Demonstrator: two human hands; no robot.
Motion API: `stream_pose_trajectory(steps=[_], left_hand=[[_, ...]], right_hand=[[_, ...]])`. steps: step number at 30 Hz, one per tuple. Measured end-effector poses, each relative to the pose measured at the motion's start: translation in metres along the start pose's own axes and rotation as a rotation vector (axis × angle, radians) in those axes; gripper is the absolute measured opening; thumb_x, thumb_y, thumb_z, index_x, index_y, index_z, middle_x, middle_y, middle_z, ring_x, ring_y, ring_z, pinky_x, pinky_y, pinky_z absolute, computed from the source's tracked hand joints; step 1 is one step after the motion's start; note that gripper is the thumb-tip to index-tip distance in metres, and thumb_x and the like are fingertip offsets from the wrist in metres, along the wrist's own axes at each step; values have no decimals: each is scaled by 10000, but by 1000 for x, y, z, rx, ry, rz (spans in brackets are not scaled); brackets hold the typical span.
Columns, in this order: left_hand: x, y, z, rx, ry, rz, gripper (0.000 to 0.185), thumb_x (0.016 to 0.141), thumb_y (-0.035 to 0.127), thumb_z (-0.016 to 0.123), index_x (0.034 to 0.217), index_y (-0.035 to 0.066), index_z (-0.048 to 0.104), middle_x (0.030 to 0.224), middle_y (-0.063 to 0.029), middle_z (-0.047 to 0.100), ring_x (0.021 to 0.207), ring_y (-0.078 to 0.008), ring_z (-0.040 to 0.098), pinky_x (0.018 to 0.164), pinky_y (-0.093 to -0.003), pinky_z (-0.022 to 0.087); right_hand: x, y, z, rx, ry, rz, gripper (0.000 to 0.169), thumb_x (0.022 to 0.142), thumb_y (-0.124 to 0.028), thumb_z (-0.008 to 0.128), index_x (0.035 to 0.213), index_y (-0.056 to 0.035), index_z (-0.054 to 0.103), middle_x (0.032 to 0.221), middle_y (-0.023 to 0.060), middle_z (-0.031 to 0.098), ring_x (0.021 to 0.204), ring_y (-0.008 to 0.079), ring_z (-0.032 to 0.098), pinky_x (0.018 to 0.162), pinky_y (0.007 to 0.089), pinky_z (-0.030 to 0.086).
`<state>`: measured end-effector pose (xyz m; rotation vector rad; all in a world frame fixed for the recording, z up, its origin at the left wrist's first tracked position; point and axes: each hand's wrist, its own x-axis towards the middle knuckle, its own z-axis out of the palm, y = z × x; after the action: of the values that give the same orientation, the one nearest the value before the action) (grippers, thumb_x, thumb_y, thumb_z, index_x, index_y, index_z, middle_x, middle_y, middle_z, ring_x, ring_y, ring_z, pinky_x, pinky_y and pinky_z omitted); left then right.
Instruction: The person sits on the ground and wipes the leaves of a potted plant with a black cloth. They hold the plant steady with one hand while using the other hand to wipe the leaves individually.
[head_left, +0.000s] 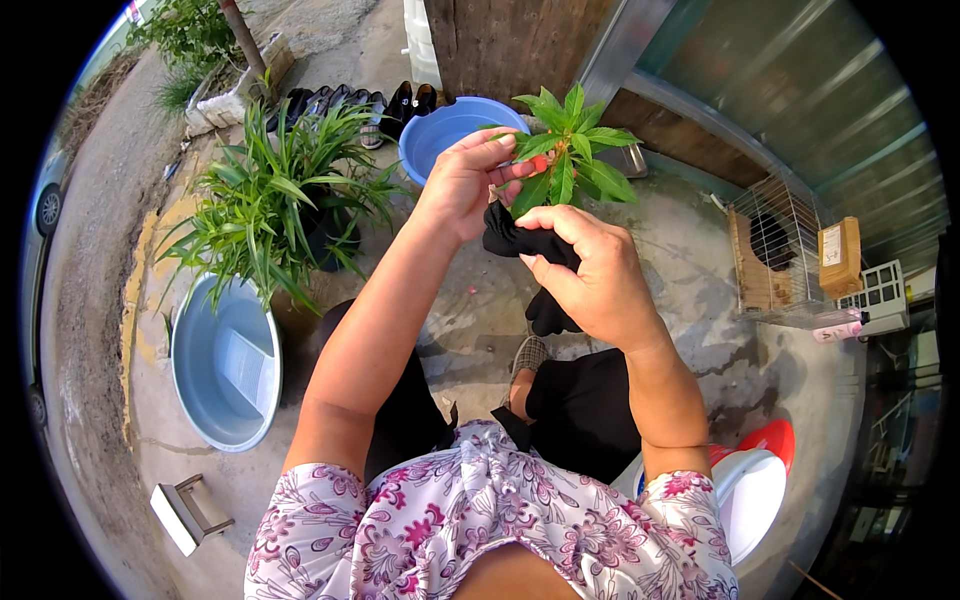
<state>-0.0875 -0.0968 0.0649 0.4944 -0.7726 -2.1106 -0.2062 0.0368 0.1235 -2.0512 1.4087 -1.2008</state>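
Observation:
My left hand (469, 176) reaches to the left side of a leafy green plant (574, 150). Its fingers are curled beside orange-red flowers (538, 163) among the leaves, and what they pinch is hard to make out. In my right hand (596, 259), between thumb and fingers, is a black knit glove (517, 236) with a gathered end towards my left hand. Its finger-like ends (553, 311) hang below the palm. The plant's base is hidden by my hands.
Beyond my hands is a blue basin (450, 135), with shoes (405, 105) behind. To the left are a long-leaved potted plant (285, 187), a washboard tub (225, 367) and a small stool (184, 514). A wire cage (780, 255) and white bucket (750, 495) stand right.

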Motion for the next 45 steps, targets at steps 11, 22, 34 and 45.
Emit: stream_pose_trajectory(steps=[11,22,34,45], left_hand=[[-10,-25,4,-148,-29,109,141,861,7,480,991,-25,526,980,-127,612,888,-212,615,802,-338,509],[-29,-31,13,-95,-14,159,141,851,2,506,979,-38,549,943,-110,616,861,-178,611,803,-303,502],[-30,-33,5,-214,-55,164,200,882,43,445,1055,-28,518,967,-114,609,852,-177,609,815,-328,500],[-34,-29,16,-212,-19,92,232,902,56,413,1099,-21,509,1057,-137,591,962,-215,595,848,-345,482]], right_hand=[[9,12,5,-487,271,-22,352,679,16,656,1017,-51,585,870,126,606,768,310,612,650,360,488],[15,29,2,-538,335,-32,363,672,-41,678,1019,-62,574,845,121,591,724,313,610,617,386,496],[15,30,12,-309,282,-31,309,685,-23,662,982,-43,580,859,140,622,761,320,618,647,374,496],[15,29,1,-503,380,-31,369,664,-26,682,1014,-60,572,859,116,602,742,311,614,623,379,495]])
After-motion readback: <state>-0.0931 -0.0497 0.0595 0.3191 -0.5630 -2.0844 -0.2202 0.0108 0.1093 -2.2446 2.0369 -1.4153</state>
